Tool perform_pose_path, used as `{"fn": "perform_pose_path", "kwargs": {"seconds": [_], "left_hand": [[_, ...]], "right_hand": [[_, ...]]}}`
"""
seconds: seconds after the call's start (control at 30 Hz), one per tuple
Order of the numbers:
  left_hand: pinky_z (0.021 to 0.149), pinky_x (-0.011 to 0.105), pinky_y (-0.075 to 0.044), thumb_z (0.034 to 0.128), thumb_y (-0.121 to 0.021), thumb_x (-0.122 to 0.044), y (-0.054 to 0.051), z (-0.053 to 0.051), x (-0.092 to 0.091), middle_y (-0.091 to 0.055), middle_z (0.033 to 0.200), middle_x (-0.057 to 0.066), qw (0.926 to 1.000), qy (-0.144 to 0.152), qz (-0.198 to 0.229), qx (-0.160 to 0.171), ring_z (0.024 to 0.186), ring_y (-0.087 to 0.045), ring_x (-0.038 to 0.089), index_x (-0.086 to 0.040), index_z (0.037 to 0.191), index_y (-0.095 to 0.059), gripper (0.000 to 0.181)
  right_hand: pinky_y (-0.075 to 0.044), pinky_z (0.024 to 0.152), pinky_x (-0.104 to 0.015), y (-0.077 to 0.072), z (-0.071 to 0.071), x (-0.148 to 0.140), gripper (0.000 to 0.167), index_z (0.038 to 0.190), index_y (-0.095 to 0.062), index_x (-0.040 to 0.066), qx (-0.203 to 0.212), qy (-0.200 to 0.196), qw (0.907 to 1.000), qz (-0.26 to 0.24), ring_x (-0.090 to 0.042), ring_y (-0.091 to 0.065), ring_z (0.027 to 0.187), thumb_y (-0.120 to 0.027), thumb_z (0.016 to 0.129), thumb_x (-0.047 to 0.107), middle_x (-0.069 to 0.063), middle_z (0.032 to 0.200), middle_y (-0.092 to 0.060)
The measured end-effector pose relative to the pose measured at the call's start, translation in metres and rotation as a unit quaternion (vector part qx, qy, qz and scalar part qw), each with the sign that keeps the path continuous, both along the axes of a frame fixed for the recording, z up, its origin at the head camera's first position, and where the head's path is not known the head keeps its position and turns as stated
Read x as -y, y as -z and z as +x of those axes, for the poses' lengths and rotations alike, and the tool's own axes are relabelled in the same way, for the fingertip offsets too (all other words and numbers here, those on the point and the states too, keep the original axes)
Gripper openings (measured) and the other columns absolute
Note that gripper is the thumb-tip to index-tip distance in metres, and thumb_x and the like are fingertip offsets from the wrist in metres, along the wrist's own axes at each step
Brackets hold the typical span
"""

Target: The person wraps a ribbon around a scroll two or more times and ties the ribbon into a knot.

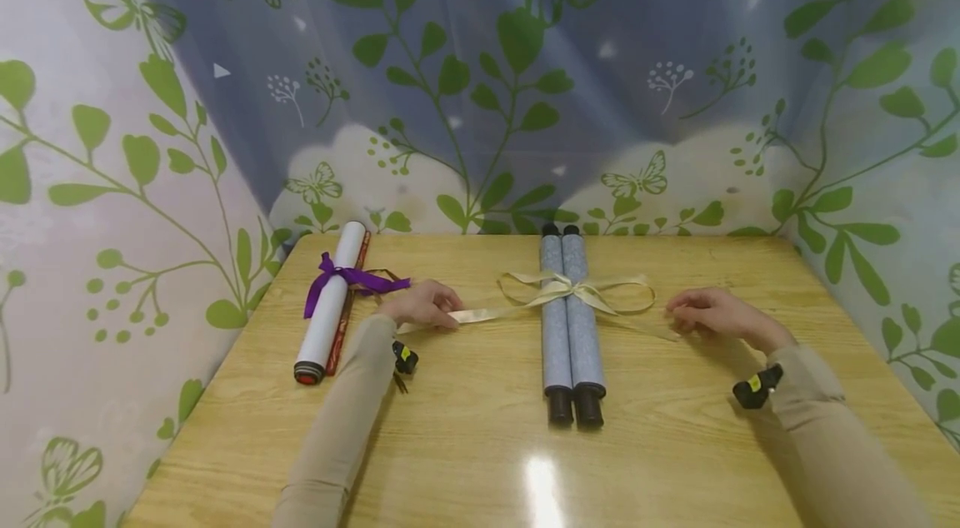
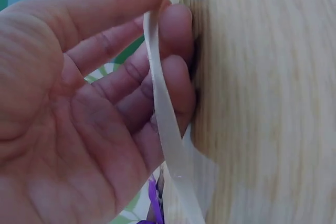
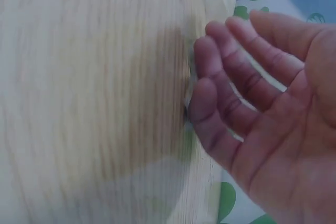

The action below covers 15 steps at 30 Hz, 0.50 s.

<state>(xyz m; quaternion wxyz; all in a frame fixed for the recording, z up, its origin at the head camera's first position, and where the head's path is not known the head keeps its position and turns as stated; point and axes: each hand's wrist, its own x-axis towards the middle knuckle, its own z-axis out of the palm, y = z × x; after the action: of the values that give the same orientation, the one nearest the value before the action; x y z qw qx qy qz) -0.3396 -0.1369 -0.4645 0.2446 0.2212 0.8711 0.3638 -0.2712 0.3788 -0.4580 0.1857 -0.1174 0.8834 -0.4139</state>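
Observation:
Two grey-blue scrolls [image 1: 555, 345] with dark end knobs lie side by side on the table. A cream ribbon [image 1: 561, 289] is tied round their middle in a bow, its loops spread to both sides. My left hand [image 1: 422, 305] pinches the ribbon's left tail between thumb and forefinger; in the left wrist view the ribbon [image 2: 164, 103] hangs down across the fingers. To the right of the bow, my right hand [image 1: 720, 318] stays near the other tail's end, fingers loosely bent. The right wrist view shows nothing gripped in that hand [image 3: 262, 93].
Left of my left hand lie a white scroll [image 1: 324, 330] and a slim red roll [image 1: 342, 332], tied together with a purple ribbon [image 1: 326, 282]. A leaf-patterned curtain [image 1: 465, 95] rises behind and beside the wooden table [image 1: 465, 445].

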Motion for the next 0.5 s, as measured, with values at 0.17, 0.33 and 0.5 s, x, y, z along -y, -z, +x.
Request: {"fn": "perform_pose_path", "kwargs": {"seconds": [0.17,0.33,0.5], "left_hand": [[0.066,0.024,-0.05,0.087,-0.074,-0.013,-0.005,0.002,0.005,-0.069,0.09,0.007,0.9999,-0.016,-0.005,-0.001,0.072,-0.06,0.012,-0.007,0.113,-0.068,0.027],[0.075,0.028,-0.05,0.0933,-0.067,-0.019,-0.01,0.003,0.013,-0.071,0.099,0.01,0.9992,-0.025,-0.002,-0.03,0.086,-0.063,0.017,-0.006,0.118,-0.067,0.028],[0.084,0.04,-0.054,0.1017,-0.053,-0.025,-0.016,0.001,0.021,-0.071,0.107,0.018,0.9976,-0.049,0.024,-0.044,0.098,-0.067,0.029,0.0,0.13,-0.059,0.038]], "right_hand": [[-0.048,0.066,-0.03,0.001,0.004,0.003,0.041,0.129,-0.055,-0.008,-0.056,0.031,0.9971,0.041,-0.016,-0.057,0.081,-0.047,0.105,0.024,-0.018,0.104,-0.065],[-0.049,0.089,-0.049,0.001,0.006,0.008,0.047,0.129,-0.058,-0.004,-0.131,0.072,0.9833,0.104,-0.041,-0.058,0.111,-0.045,0.105,0.033,-0.029,0.128,-0.059],[-0.035,0.101,-0.066,-0.003,0.009,0.008,0.061,0.143,-0.043,-0.005,-0.148,0.101,0.9761,0.124,-0.054,-0.04,0.129,-0.038,0.105,0.042,-0.033,0.143,-0.043]]}}
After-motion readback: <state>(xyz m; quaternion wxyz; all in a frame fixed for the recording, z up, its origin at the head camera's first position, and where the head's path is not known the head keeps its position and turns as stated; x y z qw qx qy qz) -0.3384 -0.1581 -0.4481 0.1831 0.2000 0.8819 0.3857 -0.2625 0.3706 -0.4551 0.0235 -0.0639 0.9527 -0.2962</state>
